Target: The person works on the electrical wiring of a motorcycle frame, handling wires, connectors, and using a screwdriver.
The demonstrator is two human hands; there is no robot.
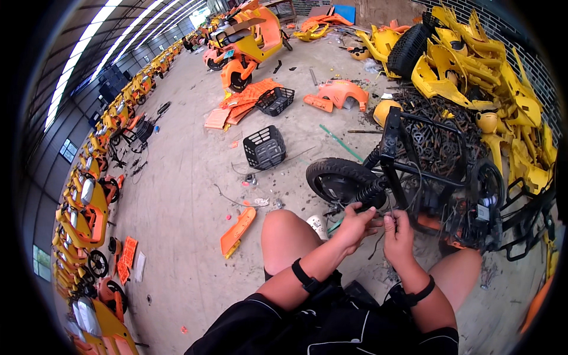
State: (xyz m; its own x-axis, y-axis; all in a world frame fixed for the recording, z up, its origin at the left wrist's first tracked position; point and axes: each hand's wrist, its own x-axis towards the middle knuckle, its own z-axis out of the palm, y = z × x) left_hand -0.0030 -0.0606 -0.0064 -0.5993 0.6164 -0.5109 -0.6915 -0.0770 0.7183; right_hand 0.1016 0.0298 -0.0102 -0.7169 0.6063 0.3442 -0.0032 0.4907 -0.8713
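left hand [355, 225], right hand [397, 235], apparently gripping cable [391, 208]

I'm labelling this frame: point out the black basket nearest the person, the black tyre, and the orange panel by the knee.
black basket [264, 147], head view, side wall
black tyre [337, 170], head view, upper tread
orange panel [238, 231], head view, middle

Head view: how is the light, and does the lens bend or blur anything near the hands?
Head view: soft, even daylight from the roof skylights, only faint shadows on the concrete floor; strong fisheye bending and a black vignette at the rim; the left hand and right hand, on thin cables by the black frame, look fairly sharp.
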